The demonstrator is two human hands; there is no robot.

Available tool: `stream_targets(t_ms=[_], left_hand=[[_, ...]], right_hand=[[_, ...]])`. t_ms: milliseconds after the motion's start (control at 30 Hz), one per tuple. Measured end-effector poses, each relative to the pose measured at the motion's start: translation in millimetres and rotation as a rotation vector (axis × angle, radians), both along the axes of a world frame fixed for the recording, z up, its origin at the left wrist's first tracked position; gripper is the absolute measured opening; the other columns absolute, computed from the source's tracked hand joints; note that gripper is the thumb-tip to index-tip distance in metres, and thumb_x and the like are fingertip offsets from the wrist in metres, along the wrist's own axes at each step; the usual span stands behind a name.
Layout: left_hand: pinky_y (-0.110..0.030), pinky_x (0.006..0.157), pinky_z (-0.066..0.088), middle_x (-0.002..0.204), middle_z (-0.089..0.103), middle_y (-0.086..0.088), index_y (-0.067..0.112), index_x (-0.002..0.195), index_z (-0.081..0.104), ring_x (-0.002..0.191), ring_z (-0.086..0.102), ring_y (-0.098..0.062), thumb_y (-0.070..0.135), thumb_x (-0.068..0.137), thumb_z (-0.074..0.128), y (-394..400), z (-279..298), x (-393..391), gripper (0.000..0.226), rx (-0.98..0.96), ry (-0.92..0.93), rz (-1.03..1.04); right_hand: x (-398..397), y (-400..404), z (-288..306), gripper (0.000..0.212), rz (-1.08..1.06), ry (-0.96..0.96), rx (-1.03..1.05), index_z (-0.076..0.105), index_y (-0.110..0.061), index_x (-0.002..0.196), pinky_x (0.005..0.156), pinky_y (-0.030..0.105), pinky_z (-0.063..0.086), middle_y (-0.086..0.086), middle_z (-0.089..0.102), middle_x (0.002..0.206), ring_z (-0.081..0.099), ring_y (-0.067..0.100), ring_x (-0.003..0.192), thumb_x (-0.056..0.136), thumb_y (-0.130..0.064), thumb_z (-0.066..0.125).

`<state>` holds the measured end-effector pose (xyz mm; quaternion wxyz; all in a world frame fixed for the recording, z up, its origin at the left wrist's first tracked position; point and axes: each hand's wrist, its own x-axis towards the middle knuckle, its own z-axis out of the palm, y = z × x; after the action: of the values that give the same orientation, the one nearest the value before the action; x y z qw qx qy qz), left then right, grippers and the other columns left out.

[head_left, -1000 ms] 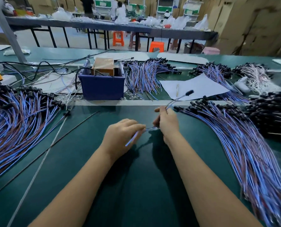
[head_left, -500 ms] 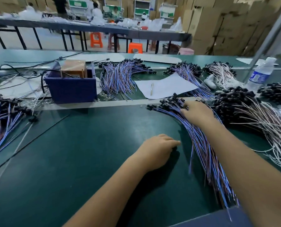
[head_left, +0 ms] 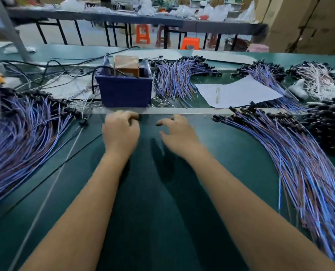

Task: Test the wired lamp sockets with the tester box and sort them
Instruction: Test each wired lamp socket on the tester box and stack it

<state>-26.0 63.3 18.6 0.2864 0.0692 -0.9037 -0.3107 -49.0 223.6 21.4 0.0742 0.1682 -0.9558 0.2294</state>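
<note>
Left hand (head_left: 120, 130) curled on a small dark socket (head_left: 136, 118), blurred, right hand (head_left: 175, 132) loosely curled, nothing held, blue-wired sockets (head_left: 291, 153) fanned at three o'clock, heads toward eleven.

Head view, forward-down over green table (head_left: 231, 153)

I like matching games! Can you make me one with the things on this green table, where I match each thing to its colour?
Things:
1. plastic bin
2. sheet of paper
3. stool
4. table

Colours:
A. orange
B. green
C. dark blue
D. white

Right pairs: 1-C, 2-D, 3-A, 4-B
</note>
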Motion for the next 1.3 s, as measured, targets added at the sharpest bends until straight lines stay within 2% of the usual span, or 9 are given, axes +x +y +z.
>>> stream_targets(t_ms=[167, 300, 433, 633, 867, 1000, 1067, 1167, 1300], left_hand=[[-0.042, 0.1, 0.036, 0.132, 0.055, -0.014, 0.018, 0.129, 0.059, 0.123, 0.042, -0.038, 0.015, 0.089, 0.049, -49.8, -20.5, -2.5, 0.041, -0.024, -0.342, 0.262], [-0.04, 0.091, 0.037, 0.123, 0.061, -0.007, 0.024, 0.122, 0.063, 0.116, 0.048, -0.033, 0.01, 0.086, 0.048, -45.8, -24.3, -7.0, 0.041, -0.112, -0.285, 0.24], [-0.036, 0.086, 0.04, 0.115, 0.066, -0.003, 0.025, 0.113, 0.068, 0.11, 0.054, -0.03, 0.007, 0.086, 0.049, -49.7, -25.6, -8.7, 0.038, -0.071, -0.264, 0.184], [-0.038, 0.092, 0.036, 0.131, 0.056, -0.006, 0.02, 0.121, 0.063, 0.119, 0.041, -0.032, 0.003, 0.086, 0.049, -67.8, -18.8, 3.5, 0.042, -0.118, -0.183, 0.354], [-0.044, 0.092, 0.039, 0.126, 0.058, -0.015, 0.018, 0.13, 0.055, 0.117, 0.046, -0.037, 0.007, 0.09, 0.048, -86.3, -19.1, 9.3, 0.043, -0.078, -0.314, 0.453], [-0.043, 0.089, 0.04, 0.124, 0.056, -0.018, 0.017, 0.129, 0.058, 0.115, 0.045, -0.038, 0.003, 0.092, 0.045, -85.4, -22.8, 3.8, 0.042, -0.102, -0.37, 0.457], [-0.043, 0.09, 0.038, 0.124, 0.053, -0.021, 0.014, 0.127, 0.059, 0.114, 0.044, -0.04, 0.001, 0.093, 0.044, -85.8, -22.9, 2.7, 0.039, -0.064, -0.315, 0.453], [-0.034, 0.091, 0.035, 0.118, 0.054, -0.022, 0.004, 0.119, 0.063, 0.109, 0.048, -0.038, -0.004, 0.094, 0.044, -79.8, -15.6, 3.0, 0.032, 0.081, 0.02, 0.333], [-0.029, 0.094, 0.042, 0.104, 0.06, -0.004, 0.005, 0.104, 0.07, 0.104, 0.056, -0.025, 0.001, 0.094, 0.055, -57.2, 0.8, 7.9, 0.018, 0.209, 0.359, 0.015]], right_hand=[[-4.3, -61.6, -11.7, 0.03, 0.078, -0.061, -0.163, 0.065, -0.027, 0.121, 0.1, 0.037, 0.039, 0.005, 0.053, 0.11, 0.045, 0.026, 0.116, 0.093, -0.026, 0.056], [-3.4, -73.7, -27.5, 0.027, 0.04, 0.028, -0.099, 0.067, -0.025, 0.117, 0.096, 0.037, 0.037, 0.003, 0.058, 0.116, 0.045, 0.026, 0.111, 0.093, -0.027, 0.055], [-3.7, -66.0, -31.8, 0.021, 0.068, 0.011, -0.229, 0.071, -0.022, 0.108, 0.096, 0.037, 0.039, 0.0, 0.062, 0.109, 0.047, 0.023, 0.107, 0.093, -0.024, 0.056], [-3.1, -64.1, -31.6, 0.018, 0.085, -0.009, -0.276, 0.072, -0.023, 0.103, 0.095, 0.03, 0.038, -0.004, 0.062, 0.106, 0.046, 0.018, 0.105, 0.093, -0.022, 0.057], [1.9, -65.0, -27.3, 0.018, 0.101, 0.006, -0.252, 0.073, -0.021, 0.102, 0.094, 0.032, 0.039, -0.003, 0.064, 0.105, 0.048, 0.02, 0.104, 0.094, -0.02, 0.056], [17.8, -68.6, -24.5, 0.017, 0.294, 0.129, -0.273, 0.073, -0.014, 0.099, 0.084, 0.033, 0.047, -0.002, 0.068, 0.096, 0.057, 0.018, 0.093, 0.09, -0.013, 0.059], [25.7, -73.8, -26.0, 0.016, 0.397, 0.149, -0.207, 0.074, -0.015, 0.096, 0.08, 0.031, 0.046, -0.003, 0.068, 0.093, 0.056, 0.018, 0.091, 0.089, -0.015, 0.06], [28.9, -78.5, -27.1, 0.015, 0.427, 0.054, -0.253, 0.074, -0.013, 0.096, 0.083, 0.03, 0.046, -0.002, 0.069, 0.094, 0.057, 0.018, 0.093, 0.091, -0.015, 0.06], [25.3, -79.0, -12.4, 0.023, 0.309, -0.453, -0.882, 0.067, -0.013, 0.101, 0.068, 0.03, 0.055, 0.006, 0.07, 0.08, 0.065, 0.019, 0.07, 0.102, -0.022, 0.046]])
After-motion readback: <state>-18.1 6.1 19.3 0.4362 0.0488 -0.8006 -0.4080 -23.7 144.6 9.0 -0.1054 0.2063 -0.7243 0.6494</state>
